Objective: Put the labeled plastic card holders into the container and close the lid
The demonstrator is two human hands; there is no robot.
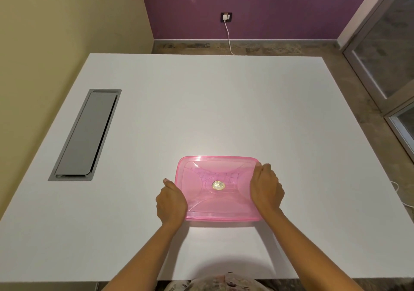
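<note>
Pink lid seated on container, long axis running left to right; left hand and right hand curled over opposite short edges, pressing down.

A white table with a grey cable hatch — behind it, a wall socket.

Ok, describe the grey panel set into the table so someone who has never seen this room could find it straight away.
Start at the big white table that fills the view. Go to its left side, well away from the pink container lid that the left hand and right hand hold. The long grey cable hatch lies there, sunk flush into the tabletop, the only grey thing on it.
</note>
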